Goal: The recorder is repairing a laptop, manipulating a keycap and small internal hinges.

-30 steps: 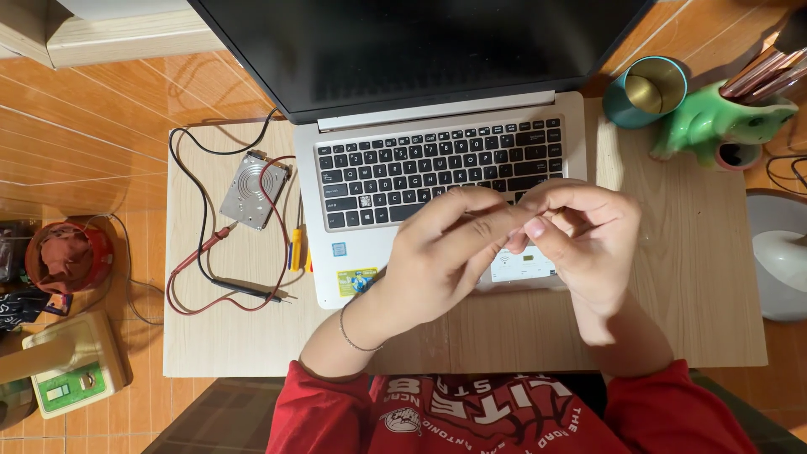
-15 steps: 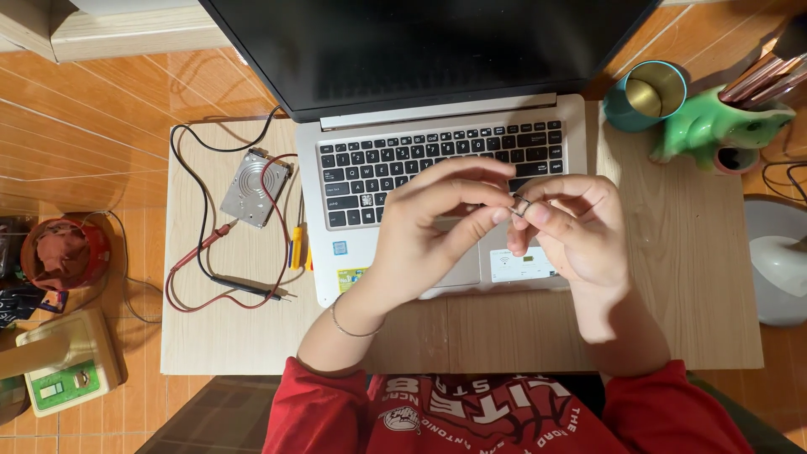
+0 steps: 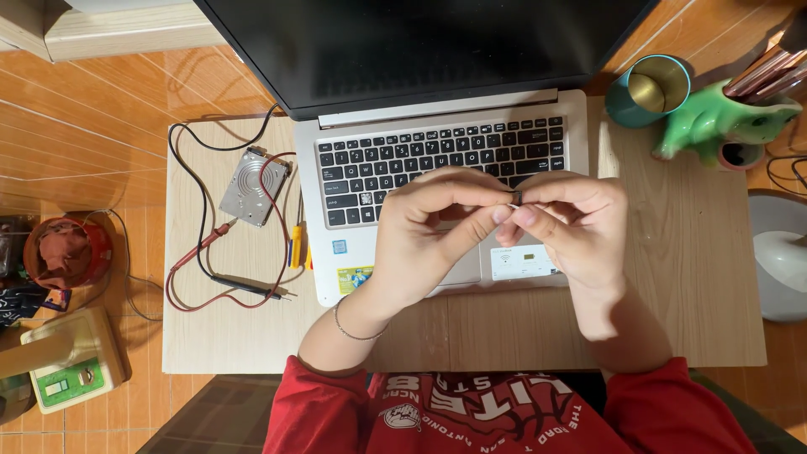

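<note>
While a tiny dark part (image 3: 517,197) sits pinched between fingertips above the laptop's palm rest, both hands meet over it: the left hand (image 3: 429,235) curls in with thumb and forefinger closed toward the part, and the right hand (image 3: 572,227) grips it from the other side, fingers bunched. What the part is cannot be made out; it is too small. Beneath the hands lies an open silver laptop (image 3: 437,160) with a dark screen, resting on a pale wooden counter (image 3: 672,294). Left of the laptop, on the counter, lies a small ridged metal plate (image 3: 252,187), with red and black probe leads (image 3: 227,261) looped around it. At the counter's far right corner stand a teal cup (image 3: 647,91) and a green animal-shaped holder (image 3: 723,122). Red sleeves show at the bottom edge.
</note>
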